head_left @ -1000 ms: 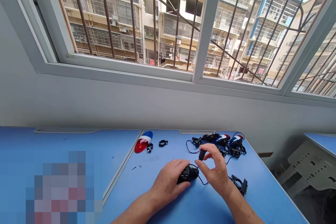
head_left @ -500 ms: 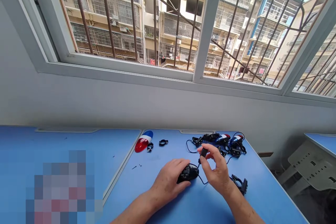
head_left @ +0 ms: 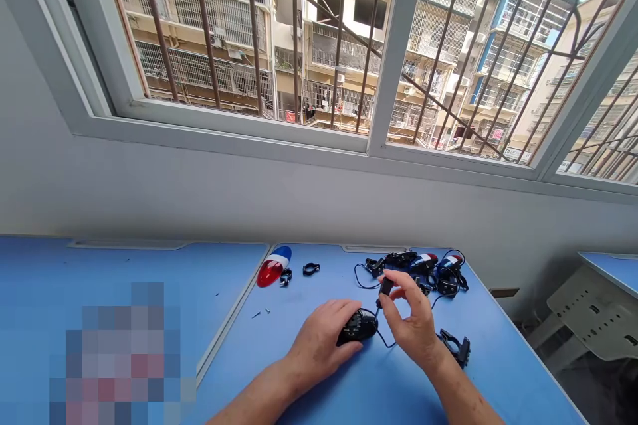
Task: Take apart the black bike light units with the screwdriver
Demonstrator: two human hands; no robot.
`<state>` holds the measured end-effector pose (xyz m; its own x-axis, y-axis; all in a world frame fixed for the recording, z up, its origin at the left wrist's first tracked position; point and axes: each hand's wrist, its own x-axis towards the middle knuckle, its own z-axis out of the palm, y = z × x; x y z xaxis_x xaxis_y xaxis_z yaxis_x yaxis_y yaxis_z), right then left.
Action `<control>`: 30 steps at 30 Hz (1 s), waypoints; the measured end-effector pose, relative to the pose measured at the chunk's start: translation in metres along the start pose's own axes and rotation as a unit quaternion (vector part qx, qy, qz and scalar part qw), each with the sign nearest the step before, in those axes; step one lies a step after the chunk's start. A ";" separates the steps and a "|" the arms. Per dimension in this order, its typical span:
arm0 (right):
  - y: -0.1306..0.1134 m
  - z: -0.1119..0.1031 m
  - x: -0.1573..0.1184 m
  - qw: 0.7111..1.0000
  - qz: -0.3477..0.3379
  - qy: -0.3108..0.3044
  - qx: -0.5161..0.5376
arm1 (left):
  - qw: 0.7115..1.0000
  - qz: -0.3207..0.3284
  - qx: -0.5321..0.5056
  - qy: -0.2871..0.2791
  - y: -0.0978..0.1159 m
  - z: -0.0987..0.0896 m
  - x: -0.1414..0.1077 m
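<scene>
My left hand [head_left: 319,339] is curled over a black ribbed plastic housing [head_left: 357,327], holding it down on the blue desk [head_left: 239,358]. A thin black wire [head_left: 381,339] runs from the housing, under my right hand [head_left: 411,322]. Between that hand's thumb and fingers is pinched a small black connector [head_left: 385,287], which seems joined to a wire. Beyond my fingers lies a tangle of black parts and wires [head_left: 399,259], with several red, white and blue light units [head_left: 423,261].
A red, white and blue light shell [head_left: 274,266] and small black clamps [head_left: 310,269] lie back left, with tiny screws [head_left: 260,312] near the desk seam. A black bracket [head_left: 454,348] sits right of my right hand. A barred window [head_left: 239,33] rises behind the desk.
My right hand has shifted slightly up and toward the housing, with the connector still pinched. My left hand stays on the housing, and the view has tilted a little.
</scene>
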<state>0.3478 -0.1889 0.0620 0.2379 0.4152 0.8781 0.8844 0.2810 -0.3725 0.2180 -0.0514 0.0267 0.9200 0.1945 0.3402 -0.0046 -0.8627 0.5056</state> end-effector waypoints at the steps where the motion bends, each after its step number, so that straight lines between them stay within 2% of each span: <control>1: -0.001 0.000 0.000 1.000 0.002 -0.001 0.000 | 1.000 -0.001 0.001 -0.001 0.000 0.000 0.000; 13: 0.007 0.000 -0.002 1.000 0.015 -0.004 -0.010 | 1.000 -0.007 -0.003 -0.009 0.002 -0.003 0.000; 23: 0.001 0.000 -0.001 1.000 0.001 -0.016 0.013 | 1.000 -0.013 0.006 -0.007 0.001 -0.001 0.000; 30: 0.002 -0.001 0.000 1.000 0.007 0.002 -0.020 | 1.000 -0.010 0.008 -0.009 0.002 -0.002 0.001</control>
<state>0.3503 -0.1888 0.0618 0.2516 0.4151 0.8743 0.8966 0.2403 -0.3721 0.2180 -0.0519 0.0292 0.9268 0.2030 0.3159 0.0193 -0.8660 0.4997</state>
